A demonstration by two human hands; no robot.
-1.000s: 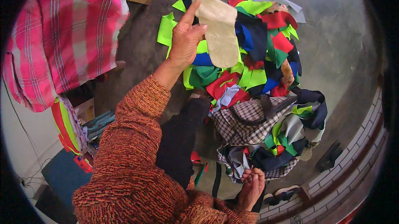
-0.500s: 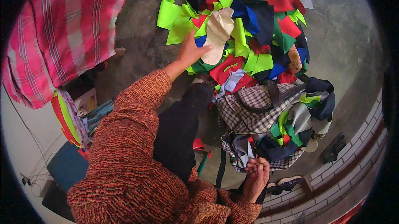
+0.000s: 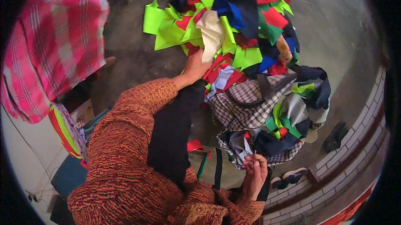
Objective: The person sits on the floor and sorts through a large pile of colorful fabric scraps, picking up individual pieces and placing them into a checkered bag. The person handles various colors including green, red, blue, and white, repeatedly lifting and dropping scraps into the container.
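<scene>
My left hand (image 3: 195, 68) reaches to the near side of a heap of fabric scraps (image 3: 250, 55). Its fingers close on the lower end of a cream fabric piece (image 3: 212, 33), with the fingertips partly hidden by it. Bright yellow-green, red, dark blue and green scraps lie around that piece. Lower right, my right hand (image 3: 255, 177) has its fingers curled together, right by a pale grey scrap (image 3: 241, 146) at the opening of a checked bag (image 3: 234, 110). Whether those fingers pinch that scrap is hidden.
Pink plaid cloth (image 3: 62, 37) drapes at the upper left. More scraps spill from the bag's right side. Dark shoes (image 3: 294, 175) stand beside a white brick edging (image 3: 330, 164). A red scrap (image 3: 194, 145) lies on the floor beside my dark trouser leg.
My left hand has closed on the cream piece and drawn it slightly toward me across the heap. The view has shifted a little; my right hand stays by the bag.
</scene>
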